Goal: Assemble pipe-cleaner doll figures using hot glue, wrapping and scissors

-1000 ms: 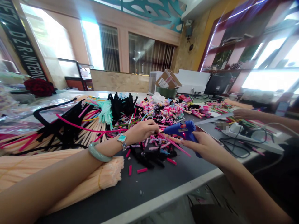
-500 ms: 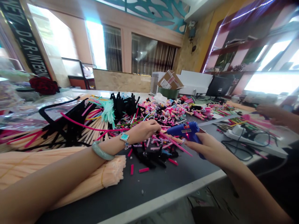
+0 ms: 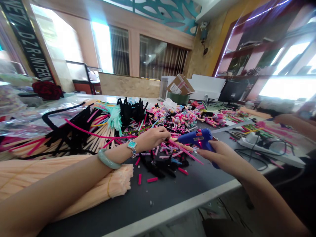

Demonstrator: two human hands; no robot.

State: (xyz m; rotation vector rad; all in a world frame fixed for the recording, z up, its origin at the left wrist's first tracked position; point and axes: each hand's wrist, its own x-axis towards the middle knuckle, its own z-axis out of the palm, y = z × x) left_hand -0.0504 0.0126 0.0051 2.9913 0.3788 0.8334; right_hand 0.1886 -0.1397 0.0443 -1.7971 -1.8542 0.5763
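Observation:
My left hand (image 3: 158, 135) is closed in a pinch over the middle of the table, its fingertips around a bright pink pipe cleaner (image 3: 190, 154) that slants down to the right. A small peach piece shows at the fingertips; its shape is too small to make out. My right hand (image 3: 219, 153) grips a blue hot glue gun (image 3: 195, 138) with a red light on its side. Its nozzle points left, just short of my left fingertips. A long translucent glue stick (image 3: 230, 126) sticks out of the gun's back. Cut pipe cleaner bits (image 3: 152, 179) lie below.
A bundle of peach pipe cleaners (image 3: 118, 181) lies under my left forearm. Black pipe cleaners (image 3: 133, 112) and a heap of small pink pieces (image 3: 182, 115) are behind. A power strip (image 3: 269, 151) with cables lies right, near another person's hand (image 3: 292, 121).
The glue gun and my right hand have shifted very slightly to the right, away from my left fingertips. My left hand keeps its pinch almost in place.

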